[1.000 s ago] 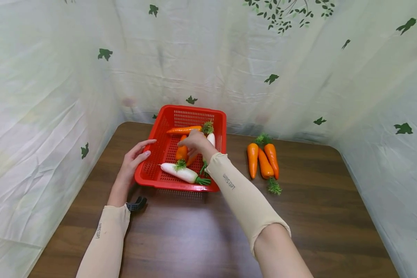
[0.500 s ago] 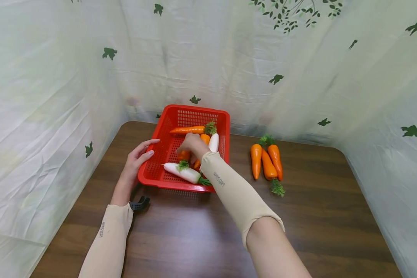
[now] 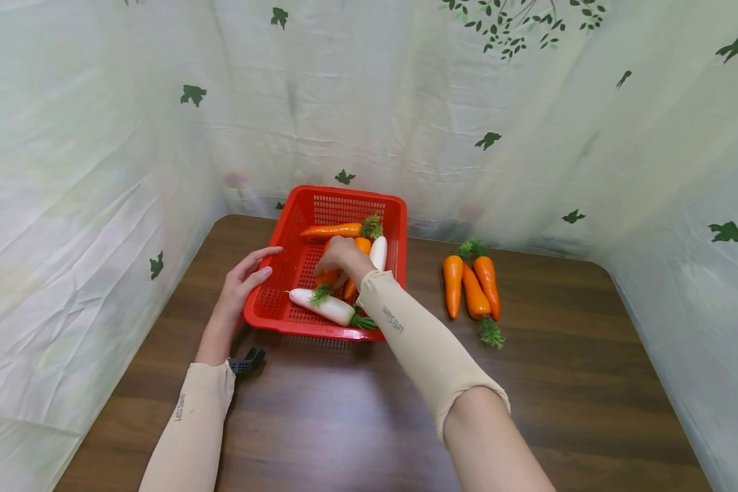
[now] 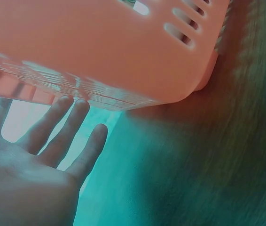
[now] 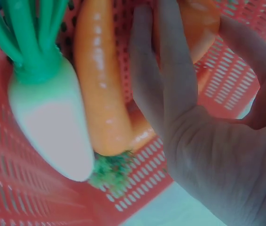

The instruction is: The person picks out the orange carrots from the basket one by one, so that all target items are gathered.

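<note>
Carrot (image 3: pixel 326 278): likely light, stiff, slick; take its body, not leaves (image 3: pixel 321 295).
Right grip (image 3: pixel 343 257): seemingly pinching it, contact partly hidden.
Left grip (image 3: pixel 240 281): spread at basket (image 3: pixel 350 192), nine o'clock side.

I make out two cream, close-fitting sleeves: the left sleeve (image 3: pixel 187 424) running off the bottom of my head view, the right sleeve (image 3: pixel 430 348) ending in a loose, gaping hem, with bare arm (image 3: pixel 498 437) beyond it. Small dark lettering (image 3: pixel 393 320) is printed on each. At the left cuff I see a dark, curved piece (image 3: pixel 246 361) pierced with small holes. The left hand (image 3: pixel 237 287) and right hand (image 3: pixel 343 258) are bare and slender-fingered.
</note>
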`<state>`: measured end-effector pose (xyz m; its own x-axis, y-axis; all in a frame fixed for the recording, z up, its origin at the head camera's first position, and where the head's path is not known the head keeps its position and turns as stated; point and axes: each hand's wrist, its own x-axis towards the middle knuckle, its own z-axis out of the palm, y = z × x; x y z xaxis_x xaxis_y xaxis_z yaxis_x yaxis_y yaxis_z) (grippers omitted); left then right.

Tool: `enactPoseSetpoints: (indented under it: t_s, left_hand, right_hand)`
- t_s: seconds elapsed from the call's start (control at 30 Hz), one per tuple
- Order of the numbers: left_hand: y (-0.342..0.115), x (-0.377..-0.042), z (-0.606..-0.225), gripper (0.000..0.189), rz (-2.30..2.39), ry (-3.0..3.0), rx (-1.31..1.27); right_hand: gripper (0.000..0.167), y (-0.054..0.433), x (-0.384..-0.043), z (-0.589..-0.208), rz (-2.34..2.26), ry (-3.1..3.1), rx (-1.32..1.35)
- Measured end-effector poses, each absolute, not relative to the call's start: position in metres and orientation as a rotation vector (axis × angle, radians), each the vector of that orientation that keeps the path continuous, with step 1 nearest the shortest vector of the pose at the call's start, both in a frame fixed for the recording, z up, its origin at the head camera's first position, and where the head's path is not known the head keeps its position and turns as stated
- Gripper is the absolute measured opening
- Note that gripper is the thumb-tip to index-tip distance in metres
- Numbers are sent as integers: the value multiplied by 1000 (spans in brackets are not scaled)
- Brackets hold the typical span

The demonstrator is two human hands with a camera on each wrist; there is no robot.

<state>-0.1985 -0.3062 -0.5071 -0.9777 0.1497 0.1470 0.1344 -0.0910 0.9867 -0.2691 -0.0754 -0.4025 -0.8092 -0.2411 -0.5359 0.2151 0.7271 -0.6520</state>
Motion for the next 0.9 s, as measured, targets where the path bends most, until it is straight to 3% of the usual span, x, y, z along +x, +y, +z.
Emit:
enactPoseSetpoints:
  t_s: [0.9]
  left_hand:
    - [-305, -197, -507, 49, 2267, 2141, 312]
  right_hand:
    - [39, -30, -236, -364, -978, 2335, -289]
